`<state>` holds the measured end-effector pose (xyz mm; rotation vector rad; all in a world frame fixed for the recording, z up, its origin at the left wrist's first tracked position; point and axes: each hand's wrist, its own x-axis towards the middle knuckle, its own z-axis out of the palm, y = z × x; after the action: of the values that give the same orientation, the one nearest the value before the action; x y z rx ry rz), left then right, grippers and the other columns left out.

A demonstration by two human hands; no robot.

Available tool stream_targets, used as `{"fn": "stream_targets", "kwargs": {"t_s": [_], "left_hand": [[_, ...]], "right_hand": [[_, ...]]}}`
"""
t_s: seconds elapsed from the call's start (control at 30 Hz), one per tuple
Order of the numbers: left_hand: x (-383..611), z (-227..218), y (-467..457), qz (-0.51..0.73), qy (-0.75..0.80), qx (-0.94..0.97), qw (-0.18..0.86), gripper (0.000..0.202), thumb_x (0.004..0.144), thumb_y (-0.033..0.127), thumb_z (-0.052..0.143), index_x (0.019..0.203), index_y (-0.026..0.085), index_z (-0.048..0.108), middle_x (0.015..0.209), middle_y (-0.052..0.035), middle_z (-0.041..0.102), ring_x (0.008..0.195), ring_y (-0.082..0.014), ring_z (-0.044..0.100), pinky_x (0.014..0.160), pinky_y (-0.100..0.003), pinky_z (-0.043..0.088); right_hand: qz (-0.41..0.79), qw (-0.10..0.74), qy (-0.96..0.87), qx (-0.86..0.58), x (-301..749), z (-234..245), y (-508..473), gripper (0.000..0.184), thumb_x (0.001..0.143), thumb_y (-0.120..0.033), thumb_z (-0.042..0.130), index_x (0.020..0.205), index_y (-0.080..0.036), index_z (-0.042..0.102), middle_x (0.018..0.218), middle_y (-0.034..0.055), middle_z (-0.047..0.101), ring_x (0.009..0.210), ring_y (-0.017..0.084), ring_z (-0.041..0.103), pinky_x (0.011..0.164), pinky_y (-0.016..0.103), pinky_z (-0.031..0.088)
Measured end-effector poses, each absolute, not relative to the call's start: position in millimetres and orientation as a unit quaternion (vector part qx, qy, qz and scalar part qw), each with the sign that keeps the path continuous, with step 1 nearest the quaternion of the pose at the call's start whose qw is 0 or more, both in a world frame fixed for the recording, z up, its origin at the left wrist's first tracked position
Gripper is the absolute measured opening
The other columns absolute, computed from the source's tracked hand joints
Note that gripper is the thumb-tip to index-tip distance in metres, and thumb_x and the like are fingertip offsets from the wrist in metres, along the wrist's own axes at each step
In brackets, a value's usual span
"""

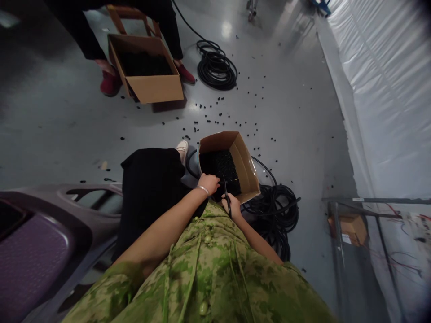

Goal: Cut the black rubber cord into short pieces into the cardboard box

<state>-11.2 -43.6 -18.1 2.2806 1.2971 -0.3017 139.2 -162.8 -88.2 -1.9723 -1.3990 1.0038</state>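
Note:
A cardboard box [247, 168] stands on the floor between my legs, filled with small black pieces [222, 167]. My left hand [209, 182], with a bracelet on the wrist, is curled just over the box's near edge, apparently gripping a black hose end. My right hand [232, 207] is closed round black scissors [227, 201], whose blades point up toward the left hand. A coil of black hose [274, 215] lies on the floor to the right of the box and behind it.
Another person stands at the far side with a second cardboard box [148, 87] at their feet. A second hose coil [215, 67] lies beyond. Black bits [218, 119] litter the grey floor. A purple chair [43, 237] is left, white sheeting [387, 89] and a metal frame [340, 251] right.

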Motion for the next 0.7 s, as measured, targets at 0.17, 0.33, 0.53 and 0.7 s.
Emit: {"fn": "stream_targets", "kwargs": {"t_s": [0.17, 0.33, 0.53, 0.7], "left_hand": [[-11.1, -19.4, -42.6, -0.114, 0.494, 0.826, 0.247, 0.028, 0.093, 0.031, 0.052, 0.110, 0.022, 0.073, 0.115, -0.0132, 0.072, 0.106, -0.0294, 0.065, 0.088, -0.042, 0.041], [-10.8, -17.8, -42.3, -0.118, 0.496, 0.824, 0.248, 0.029, 0.093, 0.031, 0.052, 0.110, 0.022, 0.073, 0.115, -0.0134, 0.072, 0.108, -0.0295, 0.065, 0.089, -0.041, 0.042], [-10.5, -15.3, -42.3, -0.147, 0.493, 0.818, 0.256, 0.028, 0.094, 0.031, 0.050, 0.109, 0.021, 0.072, 0.115, -0.0134, 0.072, 0.108, -0.0284, 0.065, 0.089, -0.039, 0.043], [-10.9, -14.6, -41.7, -0.140, 0.505, 0.813, 0.255, 0.030, 0.094, 0.031, 0.048, 0.109, 0.020, 0.072, 0.114, -0.0134, 0.072, 0.107, -0.0277, 0.065, 0.088, -0.039, 0.044]], "right_hand": [[0.343, 0.239, -0.530, -0.738, 136.7, -91.3, -161.4, 0.026, 0.075, -0.029, 0.052, 0.089, -0.021, 0.073, 0.071, 0.0011, 0.071, 0.065, 0.016, 0.064, 0.068, 0.023, 0.047], [0.333, 0.246, -0.541, -0.732, 137.5, -93.5, -161.0, 0.025, 0.075, -0.028, 0.052, 0.088, -0.021, 0.072, 0.070, 0.0011, 0.070, 0.063, 0.016, 0.063, 0.066, 0.023, 0.047], [0.326, 0.254, -0.529, -0.741, 136.4, -93.2, -158.6, 0.024, 0.073, -0.026, 0.050, 0.082, -0.020, 0.072, 0.065, 0.0009, 0.067, 0.059, 0.014, 0.058, 0.063, 0.022, 0.045], [0.348, 0.242, -0.534, -0.731, 135.7, -88.1, -157.7, 0.026, 0.074, -0.027, 0.051, 0.086, -0.019, 0.073, 0.071, 0.0011, 0.069, 0.062, 0.014, 0.060, 0.066, 0.022, 0.046]]}}
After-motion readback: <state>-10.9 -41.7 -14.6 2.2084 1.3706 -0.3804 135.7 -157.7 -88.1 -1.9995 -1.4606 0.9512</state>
